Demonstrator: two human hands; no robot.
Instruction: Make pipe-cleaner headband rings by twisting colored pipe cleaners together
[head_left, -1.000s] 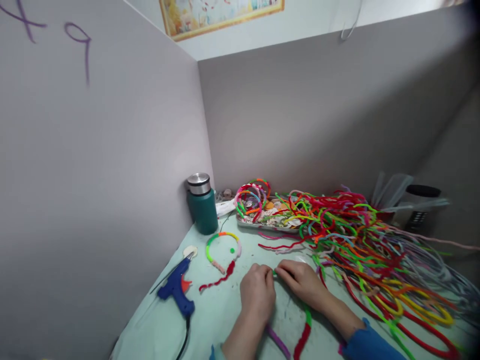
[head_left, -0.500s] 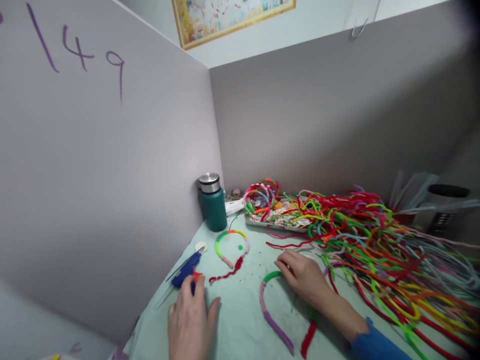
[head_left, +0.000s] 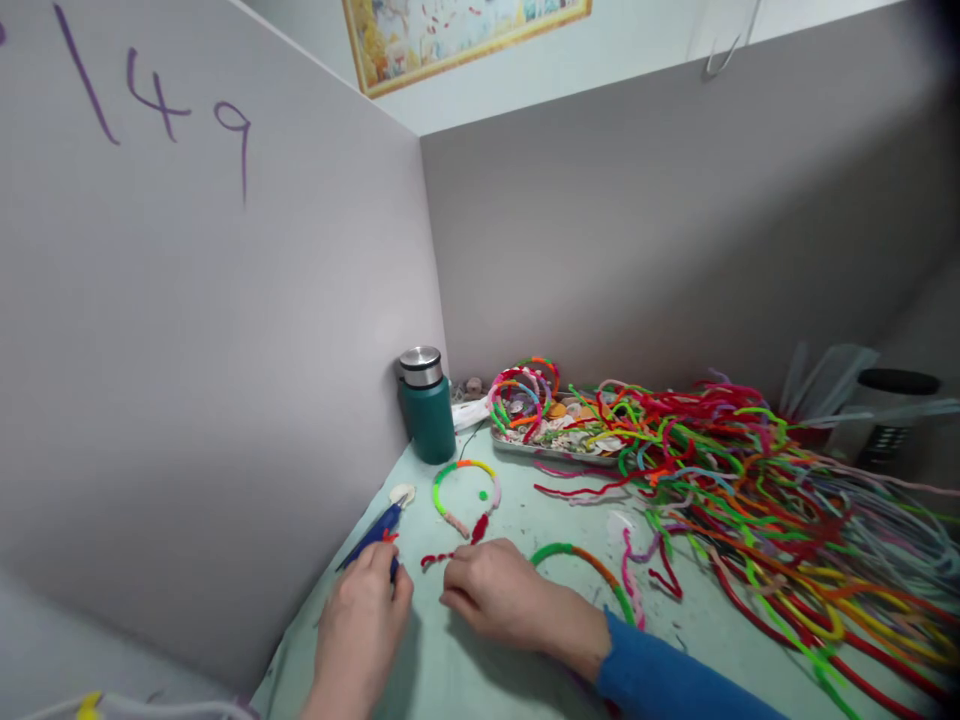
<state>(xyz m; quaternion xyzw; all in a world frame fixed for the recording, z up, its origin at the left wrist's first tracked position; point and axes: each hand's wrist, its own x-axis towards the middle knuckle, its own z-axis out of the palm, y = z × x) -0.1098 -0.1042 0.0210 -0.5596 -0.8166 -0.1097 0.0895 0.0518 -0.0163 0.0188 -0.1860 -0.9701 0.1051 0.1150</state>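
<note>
My left hand [head_left: 361, 612] is closed round the handle of a blue glue gun [head_left: 380, 528], whose tip points away over a small white pad [head_left: 403, 493]. My right hand [head_left: 499, 590] hovers in mid-table with its fingers curled together; what they hold, if anything, is hidden. Just beyond it lies a hoop wrapped in coloured pipe cleaners [head_left: 437, 492], with a dark red twisted pipe cleaner [head_left: 481, 527] near its end. A second wrapped hoop [head_left: 600, 568], green and orange, lies under my right forearm, which covers much of it.
A green bottle [head_left: 429, 415] stands by the left partition. Behind is a metal tray [head_left: 555, 452] of small craft pieces with several wrapped hoops [head_left: 521, 395] on it. A large tangle of loose pipe cleaners [head_left: 750, 500] spreads over the right side.
My left hand has closed on the glue gun's handle. My right hand has moved left, from above the second hoop to near the first hoop and the dark red pipe cleaner.
</note>
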